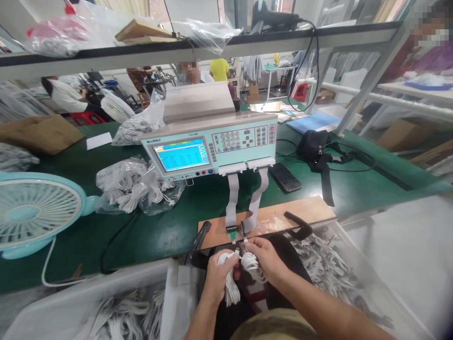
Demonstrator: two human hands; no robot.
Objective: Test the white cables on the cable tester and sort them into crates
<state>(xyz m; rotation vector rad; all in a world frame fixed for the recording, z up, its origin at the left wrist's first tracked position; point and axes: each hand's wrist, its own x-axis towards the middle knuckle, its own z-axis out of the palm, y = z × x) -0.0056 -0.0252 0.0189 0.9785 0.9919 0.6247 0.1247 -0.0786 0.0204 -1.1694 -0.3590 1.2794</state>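
Observation:
Coiled white cable (pixel 231 289) hangs from my left hand (pixel 216 275), whose fingers are closed on it near one plug. My right hand (pixel 264 255) pinches a plug of the white cable, with a coiled part (pixel 250 262) beside its fingers. That plug is at the end of the right grey ribbon cable (pixel 255 203); whether it is inserted I cannot make out. Just above my left hand is a small green circuit board (pixel 231 233) on the left ribbon cable (pixel 232 200). Both ribbons run down from the tester (pixel 212 146), whose screen is lit, over a wooden board (pixel 276 219).
Bins of white cables stand at lower left (pixel 170 283) and lower right (pixel 357 250). A fan (pixel 31 212), bagged cables (pixel 123 184), a phone (pixel 286 177) and a black pouch (pixel 313 144) lie around the tester. Clamps (pixel 200 243) hold the board. People sit behind.

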